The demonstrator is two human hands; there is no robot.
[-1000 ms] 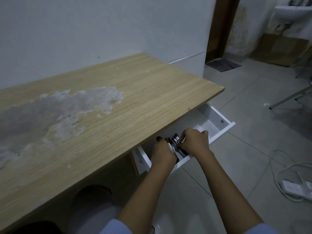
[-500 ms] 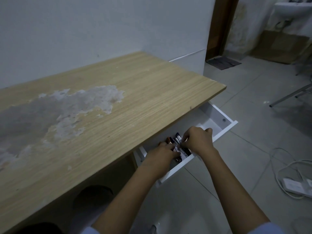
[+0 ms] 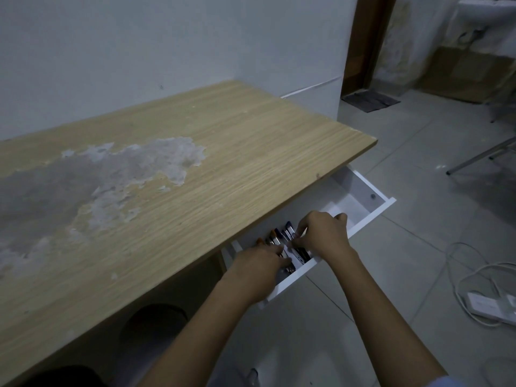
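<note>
Your left grip (image 3: 259,261) has dropped lower and flatter into the drawer (image 3: 371,216) than it was a second ago. The pens (image 3: 279,237) were bunched up between both grips then, and now they lie spread out side by side. The drawer has not moved and is pulled out just as far as before.

The big wooden tabletop (image 3: 223,163) sits above the drawer and hides its back part.

Your left grip is at the left end of the drawer. Its fingers are almost straight and rest on top of the pens, holding none of them. Your right grip (image 3: 321,236) is near the middle of the drawer. Its fingers are curled down and pinch the pens from the right side.

The pens are inside the drawer, in its left half. Their colored ends point toward the drawer's back, and they touch both grips.

I think the putting-in part is nearly done and you are now tidying the row. Let go softly so the pens don't roll, then lift both grips out of the drawer.
</note>
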